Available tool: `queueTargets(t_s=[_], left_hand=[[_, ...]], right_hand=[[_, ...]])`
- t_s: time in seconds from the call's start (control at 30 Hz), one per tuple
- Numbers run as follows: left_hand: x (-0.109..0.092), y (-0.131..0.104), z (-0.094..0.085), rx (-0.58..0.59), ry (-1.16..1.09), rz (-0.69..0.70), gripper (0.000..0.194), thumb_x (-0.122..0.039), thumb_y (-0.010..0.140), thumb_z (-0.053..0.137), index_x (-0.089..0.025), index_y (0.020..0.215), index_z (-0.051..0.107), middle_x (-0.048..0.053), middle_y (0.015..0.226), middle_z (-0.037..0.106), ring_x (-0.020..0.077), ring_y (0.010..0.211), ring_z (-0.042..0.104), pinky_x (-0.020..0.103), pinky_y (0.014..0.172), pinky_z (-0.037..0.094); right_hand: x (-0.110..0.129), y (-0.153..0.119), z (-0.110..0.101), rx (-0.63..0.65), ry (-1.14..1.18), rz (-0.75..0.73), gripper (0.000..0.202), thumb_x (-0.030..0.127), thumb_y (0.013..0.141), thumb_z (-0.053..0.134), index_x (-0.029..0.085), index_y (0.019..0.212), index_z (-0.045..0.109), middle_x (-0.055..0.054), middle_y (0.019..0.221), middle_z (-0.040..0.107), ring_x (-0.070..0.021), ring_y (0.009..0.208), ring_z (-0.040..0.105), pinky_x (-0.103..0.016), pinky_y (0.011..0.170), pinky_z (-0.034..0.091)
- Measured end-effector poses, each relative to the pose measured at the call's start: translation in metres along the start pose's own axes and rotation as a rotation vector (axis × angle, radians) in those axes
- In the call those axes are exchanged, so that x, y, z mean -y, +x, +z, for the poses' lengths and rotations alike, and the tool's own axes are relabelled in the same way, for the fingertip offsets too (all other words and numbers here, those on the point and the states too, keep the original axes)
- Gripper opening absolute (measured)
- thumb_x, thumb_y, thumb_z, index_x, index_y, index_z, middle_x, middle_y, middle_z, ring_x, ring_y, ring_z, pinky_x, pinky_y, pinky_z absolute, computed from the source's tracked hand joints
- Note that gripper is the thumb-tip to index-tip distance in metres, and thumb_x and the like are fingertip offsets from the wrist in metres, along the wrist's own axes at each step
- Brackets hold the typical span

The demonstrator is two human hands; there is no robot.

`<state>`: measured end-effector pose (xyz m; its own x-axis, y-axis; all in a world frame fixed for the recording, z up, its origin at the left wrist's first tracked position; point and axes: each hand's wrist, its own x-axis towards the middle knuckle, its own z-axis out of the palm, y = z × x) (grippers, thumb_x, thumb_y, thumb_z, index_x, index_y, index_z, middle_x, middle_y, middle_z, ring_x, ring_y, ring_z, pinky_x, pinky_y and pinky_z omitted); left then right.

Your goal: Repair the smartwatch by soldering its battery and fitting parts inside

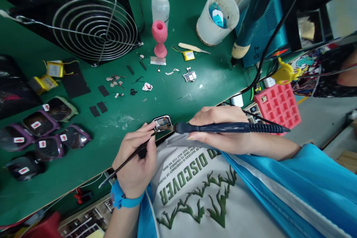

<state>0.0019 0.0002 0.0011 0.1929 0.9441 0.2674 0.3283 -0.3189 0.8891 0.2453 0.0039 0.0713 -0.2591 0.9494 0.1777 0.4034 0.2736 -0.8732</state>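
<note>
My right hand (220, 126) is closed around a soldering iron (223, 128) with a dark blue handle. The iron's tip reaches left to a small device casing (163, 122) with its electronics exposed, at the table's front edge. Between the thumb and fingers of my left hand (136, 160) is a pair of slim dark tweezers (125, 162). Their point is at the casing's left side, where my fingertips also touch the casing. Whether the iron's tip touches the board I cannot tell.
A fan with a wire guard (95, 29) stands at the back left, near a plastic bottle (161, 2) and a white tub (217, 18). Small parts, a circuit board (190, 76) and a yellow battery (189, 55) lie mid-table. Several purple-edged casings (50, 148) are left; a pink tray (279, 106) is right.
</note>
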Motion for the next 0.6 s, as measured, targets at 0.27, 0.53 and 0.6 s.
queueTargets(t_s=[0.27,0.53,0.6], left_hand=[[0.0012,-0.0002,0.0007,0.001,-0.009,0.005,0.023,-0.001,0.091,0.069,-0.018,0.104,0.061,0.005,0.102,0.073,0.0235,0.109,0.078,0.049,0.105,0.064],[0.0009,-0.0007,0.0019,-0.009,-0.011,-0.014,0.019,-0.006,0.094,0.068,-0.02,0.103,0.06,0.003,0.102,0.073,0.0229,0.11,0.078,0.05,0.105,0.064],[0.0008,-0.0009,0.002,-0.007,-0.009,-0.019,0.019,-0.005,0.094,0.068,-0.02,0.103,0.06,0.004,0.102,0.073,0.0227,0.11,0.078,0.05,0.106,0.064]], right_hand=[[0.0008,0.0004,0.0018,-0.014,0.0,-0.014,0.014,0.028,0.094,0.079,0.017,0.096,0.071,-0.005,0.088,0.081,-0.0129,0.076,0.077,-0.023,0.071,0.061],[0.0009,-0.0014,-0.0051,-0.091,-0.027,-0.01,0.015,0.027,0.09,0.083,0.019,0.096,0.072,-0.002,0.084,0.079,-0.0132,0.071,0.075,-0.024,0.067,0.061],[-0.0003,-0.0023,-0.0037,-0.081,0.003,0.003,0.014,0.027,0.09,0.083,0.019,0.096,0.073,-0.002,0.084,0.079,-0.0135,0.072,0.075,-0.025,0.067,0.061]])
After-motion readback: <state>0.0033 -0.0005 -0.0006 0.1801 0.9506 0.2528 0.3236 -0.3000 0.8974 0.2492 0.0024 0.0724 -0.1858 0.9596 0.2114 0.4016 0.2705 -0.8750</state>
